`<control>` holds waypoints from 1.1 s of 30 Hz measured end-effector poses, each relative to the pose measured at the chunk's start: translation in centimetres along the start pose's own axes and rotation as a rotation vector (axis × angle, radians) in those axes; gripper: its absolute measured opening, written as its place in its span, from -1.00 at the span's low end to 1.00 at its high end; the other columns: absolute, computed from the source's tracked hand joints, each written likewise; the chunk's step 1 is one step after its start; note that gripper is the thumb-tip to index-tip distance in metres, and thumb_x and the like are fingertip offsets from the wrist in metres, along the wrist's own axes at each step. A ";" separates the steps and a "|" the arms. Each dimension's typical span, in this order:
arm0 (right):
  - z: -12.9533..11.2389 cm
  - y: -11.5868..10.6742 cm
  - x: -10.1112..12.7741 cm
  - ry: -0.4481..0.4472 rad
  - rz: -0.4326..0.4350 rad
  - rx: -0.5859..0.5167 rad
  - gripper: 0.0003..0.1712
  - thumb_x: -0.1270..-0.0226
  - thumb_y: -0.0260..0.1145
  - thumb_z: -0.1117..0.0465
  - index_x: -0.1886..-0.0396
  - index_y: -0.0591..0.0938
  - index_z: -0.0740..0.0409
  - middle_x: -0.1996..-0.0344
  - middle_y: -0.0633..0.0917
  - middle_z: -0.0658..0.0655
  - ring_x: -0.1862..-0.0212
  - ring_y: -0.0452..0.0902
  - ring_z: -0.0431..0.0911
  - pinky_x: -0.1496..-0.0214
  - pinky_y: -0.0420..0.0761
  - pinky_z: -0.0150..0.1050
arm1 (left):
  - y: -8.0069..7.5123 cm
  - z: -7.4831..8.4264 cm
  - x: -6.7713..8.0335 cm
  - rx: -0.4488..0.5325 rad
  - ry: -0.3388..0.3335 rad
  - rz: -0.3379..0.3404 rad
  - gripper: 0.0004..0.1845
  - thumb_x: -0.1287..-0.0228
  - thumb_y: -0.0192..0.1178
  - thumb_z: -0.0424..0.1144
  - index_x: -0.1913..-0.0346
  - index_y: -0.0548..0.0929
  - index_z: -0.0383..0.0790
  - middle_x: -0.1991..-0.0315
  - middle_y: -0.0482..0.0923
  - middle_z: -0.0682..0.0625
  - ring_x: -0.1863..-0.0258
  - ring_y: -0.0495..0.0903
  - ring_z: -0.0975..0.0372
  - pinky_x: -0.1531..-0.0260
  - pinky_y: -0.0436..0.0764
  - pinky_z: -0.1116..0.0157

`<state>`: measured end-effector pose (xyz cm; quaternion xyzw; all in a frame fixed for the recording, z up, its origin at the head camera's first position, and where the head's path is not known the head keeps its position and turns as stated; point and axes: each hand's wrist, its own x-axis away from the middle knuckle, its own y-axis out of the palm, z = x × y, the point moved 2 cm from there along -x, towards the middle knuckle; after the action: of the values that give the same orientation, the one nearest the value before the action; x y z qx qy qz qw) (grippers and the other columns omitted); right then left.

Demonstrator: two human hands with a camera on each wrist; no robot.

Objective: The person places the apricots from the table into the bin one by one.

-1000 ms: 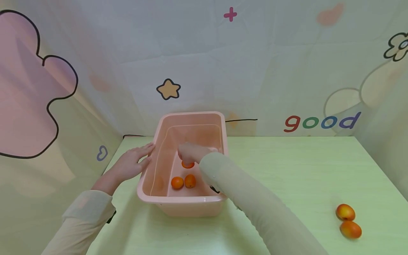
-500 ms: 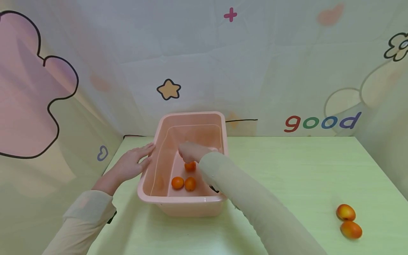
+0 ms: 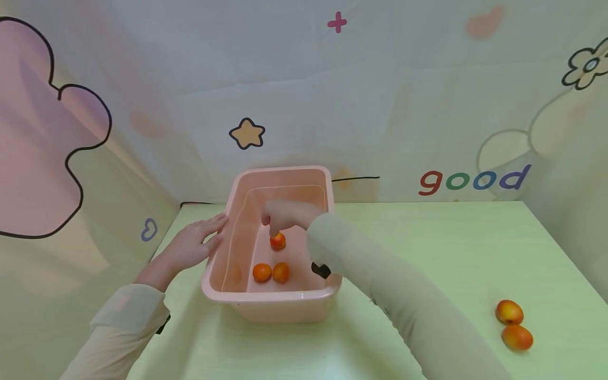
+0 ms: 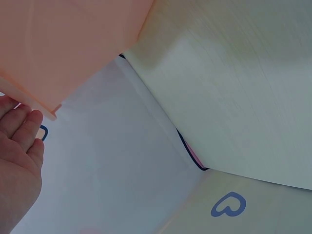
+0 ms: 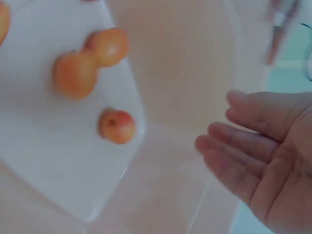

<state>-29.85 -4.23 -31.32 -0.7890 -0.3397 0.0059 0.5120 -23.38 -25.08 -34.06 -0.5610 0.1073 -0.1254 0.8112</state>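
Fruit lies in a pink plastic tub (image 3: 223,287) that stands on a pale green table (image 3: 427,248), toward the table's 10 o'clock corner from the person's seat. The right hand (image 3: 285,214) hangs inside the tub, over its middle, with a small orange-red fruit (image 3: 278,241) directly under the fingertips. In the wrist view that hand (image 5: 265,161) is released: the fingers (image 5: 229,146) are straight and loosely spread, the palm is bare, and the fruit (image 5: 117,126) rests on the tub's white floor, apart from the hand. From the head view alone it looks as if a fingertip might touch the fruit, but the overlap makes that hard to judge.

Two more orange fruits (image 3: 271,272) sit side by side and touching at the 6 o'clock end of the tub floor, near the front wall; the wrist camera shows them (image 5: 90,61) as a blurred pair at 11 o'clock from the single fruit.

The left hand (image 3: 192,243) lies flat against the outside of the tub's left wall, at 9 o'clock from the fruit, fingers straight and together, gripping nothing. Its wrist view shows the fingertips (image 4: 27,129) just below the tub's rim corner (image 4: 51,114).

Far off at 4 o'clock, near the table's right edge, two red-orange fruits (image 3: 513,324) lie touching each other. Printed cloth (image 3: 380,105) with a star, a plus sign and the word "good" backs the table.
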 end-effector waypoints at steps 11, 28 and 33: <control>1.3 -3.6 3.0 -0.086 0.030 -0.067 -0.60 -0.09 0.27 0.26 0.01 0.53 0.05 0.08 0.56 0.01 0.06 0.47 -0.09 0.00 0.53 -0.25 | -0.1 0.1 -0.1 -0.008 -0.027 -0.013 -0.47 -0.30 -0.08 -0.16 -0.31 0.17 -0.19 -0.33 0.10 -0.15 -0.24 0.14 -0.18 -0.13 0.15 -0.20; 10.0 -6.2 8.6 -0.221 0.125 -0.016 -0.63 -0.11 0.18 0.30 0.04 0.53 0.29 0.05 0.58 0.25 0.02 0.51 0.06 0.02 0.53 -0.12 | 0.0 0.1 -0.1 -0.019 0.009 -0.004 -0.49 -0.30 -0.09 -0.20 -0.29 0.18 -0.24 -0.32 0.12 -0.17 -0.23 0.17 -0.17 -0.16 0.15 -0.16; 12.4 -6.0 10.5 -0.160 0.132 -0.039 -0.61 -0.13 0.21 0.27 0.00 0.51 0.25 0.04 0.57 0.22 0.04 0.51 0.04 0.03 0.54 -0.11 | 0.0 0.2 -0.1 -0.008 -0.011 -0.010 -0.48 -0.30 -0.08 -0.18 -0.30 0.17 -0.20 -0.33 0.10 -0.15 -0.24 0.15 -0.17 -0.14 0.15 -0.19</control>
<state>-29.38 12.93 -28.75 -0.8165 -0.3265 0.0959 0.4663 -23.39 -24.91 -33.97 -0.5655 0.1006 -0.1262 0.8088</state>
